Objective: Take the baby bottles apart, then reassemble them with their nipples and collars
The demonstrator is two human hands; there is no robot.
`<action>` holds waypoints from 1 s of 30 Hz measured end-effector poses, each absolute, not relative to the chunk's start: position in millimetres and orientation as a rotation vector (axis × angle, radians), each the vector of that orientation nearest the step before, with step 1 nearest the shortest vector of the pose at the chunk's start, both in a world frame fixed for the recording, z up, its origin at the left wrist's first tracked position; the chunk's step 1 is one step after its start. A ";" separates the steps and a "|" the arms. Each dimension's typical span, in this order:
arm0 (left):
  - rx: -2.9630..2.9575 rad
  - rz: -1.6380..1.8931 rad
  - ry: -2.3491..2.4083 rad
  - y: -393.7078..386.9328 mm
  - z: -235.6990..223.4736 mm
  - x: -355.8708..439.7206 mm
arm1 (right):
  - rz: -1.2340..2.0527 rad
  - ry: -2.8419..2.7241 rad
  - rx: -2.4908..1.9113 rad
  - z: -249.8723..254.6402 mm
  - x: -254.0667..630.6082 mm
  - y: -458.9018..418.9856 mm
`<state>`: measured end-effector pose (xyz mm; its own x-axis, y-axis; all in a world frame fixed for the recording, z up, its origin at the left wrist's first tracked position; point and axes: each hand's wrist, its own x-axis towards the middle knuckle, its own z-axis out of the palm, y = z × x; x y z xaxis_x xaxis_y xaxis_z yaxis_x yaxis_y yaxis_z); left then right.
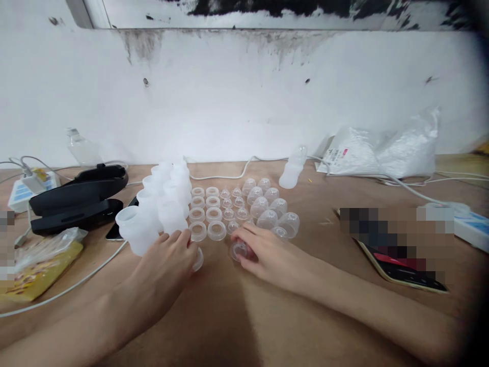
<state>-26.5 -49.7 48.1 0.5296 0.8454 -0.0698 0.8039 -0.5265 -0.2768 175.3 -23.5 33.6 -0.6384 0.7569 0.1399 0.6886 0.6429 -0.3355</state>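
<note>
Across the brown tabletop [214, 316], my left hand [173, 255] is pinching a bottle collar [198, 260] at eleven o'clock, right hand [263, 255] gripping a clear piece [239, 251] at twelve, one capped bottle [291, 173] standing at one, other parts [171, 214] remaining loose.

Soft, Even Light with a Dark Right Edge

You get moderate, diffuse light, palest on the wall [214, 102] and dimmer across the tabletop [298, 316]; you can't see its source. A soft-edged shadow darkens the bottom center. Glare streaks the plastic bag [407, 148] at right, while the translucent white bottles [137, 232] look washed out. Your wide lens bends the upper frame, black vignetting swallows the far right, fine detail is soft, and mosaic blocks hide patches at both sides.
</note>
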 end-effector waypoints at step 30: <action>-2.709 -0.013 -1.193 -38.7 28.5 -12.7 | 0.222 -2.498 -1.267 14.9 169.8 -20.1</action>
<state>-12.7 -38.7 28.5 0.6775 0.7310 0.0811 0.7326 -0.6611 -0.1619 169.8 -20.1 14.9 -0.5498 0.8057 0.2203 0.7542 0.5922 -0.2836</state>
